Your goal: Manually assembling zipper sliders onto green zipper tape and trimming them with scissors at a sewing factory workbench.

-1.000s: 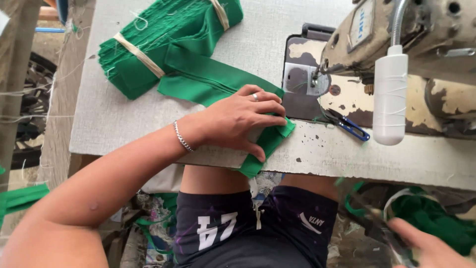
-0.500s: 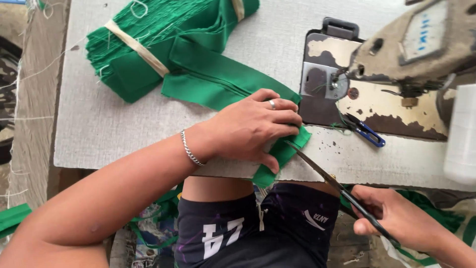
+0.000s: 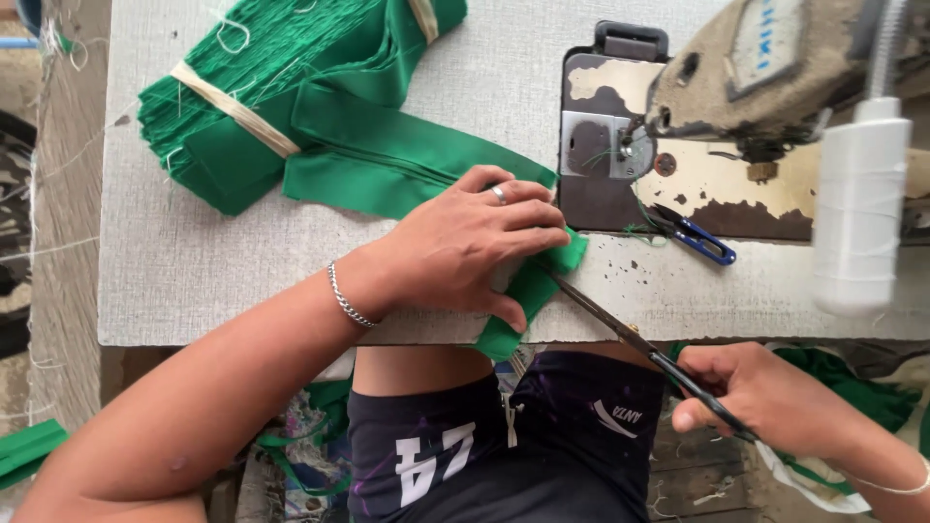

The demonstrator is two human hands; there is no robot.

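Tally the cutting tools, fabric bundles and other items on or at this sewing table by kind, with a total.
Scissors: 1, long pair in the right hand, tips at the green fabric piece under the left hand
Thread snips: 1, blue-handled
Tied green fabric bundles: 2
Sewing machine: 1
White thread cone: 1
Total: 6

Matt green cloth (image 3: 407,165), worn chipped metal machine bed (image 3: 717,189)

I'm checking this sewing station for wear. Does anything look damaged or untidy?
Yes. The sewing machine bed has paint flaked off in large dark patches. Loose threads trail off the table's left edge. The green fabric under the left hand looks intact.
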